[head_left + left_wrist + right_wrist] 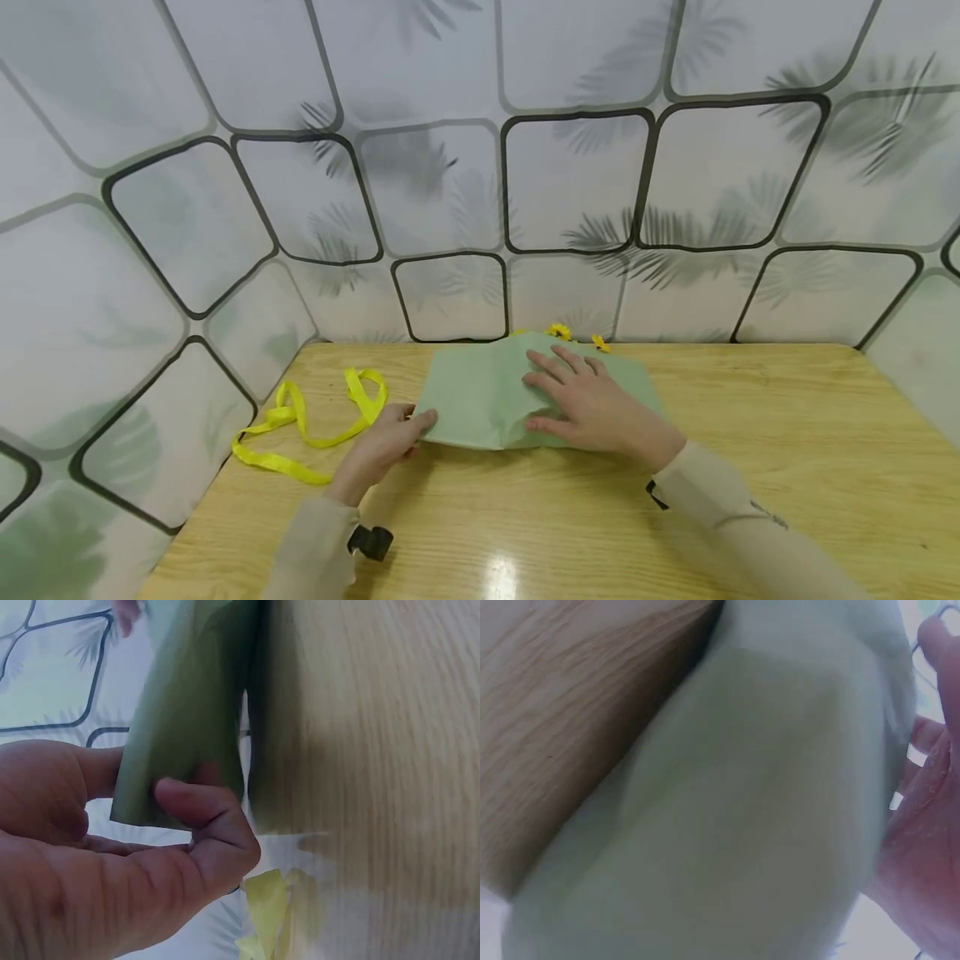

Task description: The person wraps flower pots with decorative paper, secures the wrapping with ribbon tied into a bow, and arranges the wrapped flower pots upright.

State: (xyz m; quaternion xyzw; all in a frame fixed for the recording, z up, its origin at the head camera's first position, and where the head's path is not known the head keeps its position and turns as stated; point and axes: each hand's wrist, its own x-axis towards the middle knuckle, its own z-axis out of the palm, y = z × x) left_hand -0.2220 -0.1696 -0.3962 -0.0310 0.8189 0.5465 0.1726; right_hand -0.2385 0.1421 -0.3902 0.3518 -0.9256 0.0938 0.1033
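Observation:
A pale green sheet of wrapping paper, with a crease down its middle, covers the centre of the wooden table. At its front left corner my left hand pinches the edge between thumb and fingers. The left wrist view shows the sheet's edge between the thumb and curled fingers. My right hand lies on the right part of the sheet, its fingers straight and spread. Behind the sheet's far edge peek small yellow flowers; whatever they are attached to is hidden by the sheet.
Left of the sheet, a loose yellow ribbon lies in loops, close to my left hand. The wooden table extends to the right and ends at a patterned curtain-like backdrop at the back and sides.

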